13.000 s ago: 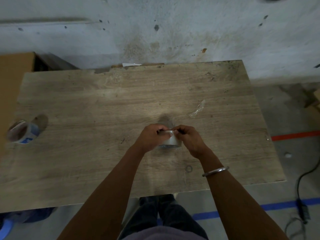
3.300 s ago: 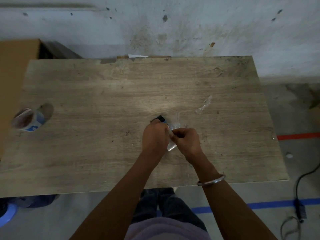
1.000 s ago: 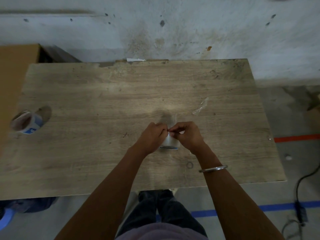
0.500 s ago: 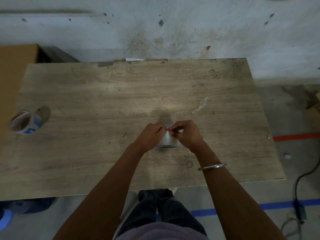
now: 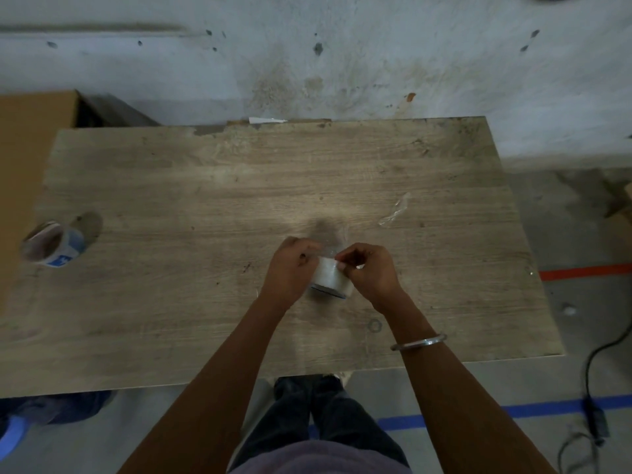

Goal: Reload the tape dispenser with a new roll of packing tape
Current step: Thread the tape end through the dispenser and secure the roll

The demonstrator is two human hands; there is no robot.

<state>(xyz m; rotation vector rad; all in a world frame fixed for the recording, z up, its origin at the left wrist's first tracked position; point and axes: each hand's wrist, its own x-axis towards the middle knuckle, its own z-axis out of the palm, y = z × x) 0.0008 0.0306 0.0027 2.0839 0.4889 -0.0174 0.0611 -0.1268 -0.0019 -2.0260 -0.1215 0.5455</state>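
A roll of clear packing tape (image 5: 331,279) stands on edge at the middle of the wooden table (image 5: 239,186), held between both hands. My left hand (image 5: 290,268) grips the roll's left side. My right hand (image 5: 371,270) pinches at the tape's top surface with thumb and fingertips. A dark edge shows along the roll's lower rim. No tape dispenser body is plainly visible; the hands hide whatever lies behind the roll.
A second tape roll with a blue-and-white label (image 5: 53,244) lies at the table's left edge. A crumpled scrap of clear tape (image 5: 395,212) lies right of centre. A cardboard box (image 5: 30,138) stands at far left. Cables (image 5: 595,398) trail on the floor at right.
Both hands stay on the roll at the table's middle. My right fingers have shifted slightly over the roll's top; the roll has turned a little.
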